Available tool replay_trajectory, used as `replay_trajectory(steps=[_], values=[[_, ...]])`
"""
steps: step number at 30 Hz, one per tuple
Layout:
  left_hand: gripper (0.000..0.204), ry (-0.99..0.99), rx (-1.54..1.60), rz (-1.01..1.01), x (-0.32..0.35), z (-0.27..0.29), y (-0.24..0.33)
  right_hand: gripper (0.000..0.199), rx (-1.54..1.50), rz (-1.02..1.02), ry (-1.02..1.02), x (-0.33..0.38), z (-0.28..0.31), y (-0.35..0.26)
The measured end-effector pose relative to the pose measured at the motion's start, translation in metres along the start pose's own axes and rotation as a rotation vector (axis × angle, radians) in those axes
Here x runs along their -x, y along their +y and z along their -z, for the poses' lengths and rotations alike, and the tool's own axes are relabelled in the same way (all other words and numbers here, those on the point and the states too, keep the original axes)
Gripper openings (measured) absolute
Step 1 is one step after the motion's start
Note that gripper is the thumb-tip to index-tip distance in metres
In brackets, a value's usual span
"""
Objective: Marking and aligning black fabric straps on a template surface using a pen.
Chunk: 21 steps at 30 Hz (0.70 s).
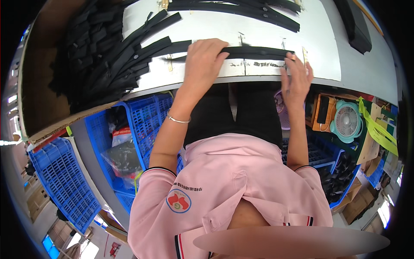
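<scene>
A black fabric strip (256, 52) lies left to right across the white board (319, 41) in front of me. My left hand (203, 60) is closed over its left part, fingers curled on the far side and thumb along the near edge. At the strip's right end my right hand (297, 77) has its fingers apart, the fingertips touching or nearly touching the end. A small gold-coloured bit shows by those fingertips. Beneath the strip, the board carries dark lines and handwritten marks (267, 64).
A cardboard box (41, 86) at the left holds a heap of similar black strips (103, 56). More strips (241, 13) lie at the board's far side. A black case (353, 26) stands at the right. Below the table are blue crates (148, 121) and a teal fan (347, 121).
</scene>
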<state>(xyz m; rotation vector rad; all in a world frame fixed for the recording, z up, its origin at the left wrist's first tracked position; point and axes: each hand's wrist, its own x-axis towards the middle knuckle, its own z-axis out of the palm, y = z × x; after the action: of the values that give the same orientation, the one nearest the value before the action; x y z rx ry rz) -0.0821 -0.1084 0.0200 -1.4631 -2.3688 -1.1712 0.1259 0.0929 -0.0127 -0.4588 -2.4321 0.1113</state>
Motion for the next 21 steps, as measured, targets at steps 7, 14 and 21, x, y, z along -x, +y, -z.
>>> replay_trajectory(steps=[7, 14, 21], values=[[0.030, 0.221, -0.254, 0.114, 0.044, 0.026, -0.016, 0.029, 0.021, -0.055, 0.045, 0.005, 0.004, 0.020], [0.054, -0.070, -0.228, 0.246, 0.085, 0.023, 0.004, 0.028, 0.034, -0.025, 0.068, 0.006, 0.004, 0.023], [0.062, 0.019, -0.263, 0.277, 0.084, 0.027, -0.003, 0.026, 0.048, -0.029, 0.007, -0.001, 0.010, 0.021]])
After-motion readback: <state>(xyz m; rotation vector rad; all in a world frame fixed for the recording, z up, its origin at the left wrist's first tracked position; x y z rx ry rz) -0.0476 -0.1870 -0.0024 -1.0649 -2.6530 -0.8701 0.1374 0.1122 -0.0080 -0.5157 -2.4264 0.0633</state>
